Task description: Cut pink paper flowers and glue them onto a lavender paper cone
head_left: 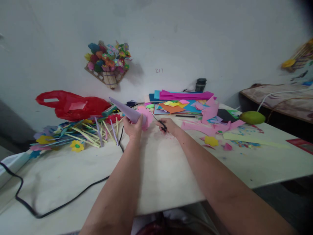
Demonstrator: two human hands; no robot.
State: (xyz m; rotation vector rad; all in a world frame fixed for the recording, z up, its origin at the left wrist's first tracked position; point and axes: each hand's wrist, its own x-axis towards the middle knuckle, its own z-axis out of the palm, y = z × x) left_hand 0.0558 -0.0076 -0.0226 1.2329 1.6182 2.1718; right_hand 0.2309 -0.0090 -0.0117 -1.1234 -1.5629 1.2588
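My left hand (134, 127) is closed around the wide end of a lilac cone (128, 111), which looks like rolled paper or foam sheet. Its narrow tip points up and to the left. Just behind the wide end is a pink scalloped piece (148, 119); whether it is joined to the cone I cannot tell. My right hand (168, 126) grips scissors (162, 125) by their dark handles. Their blades point up and left, close to the pink piece's right edge. The fingertips inside the handles are partly hidden.
Paper flowers and strips (85, 133) and a red plastic bag (73, 106) lie left. Coloured sheets (186, 95) are stacked behind, with pink offcuts (200, 128) and a green fruit-like object (252, 117) to the right. A black cable (73, 199) crosses the table's left side.
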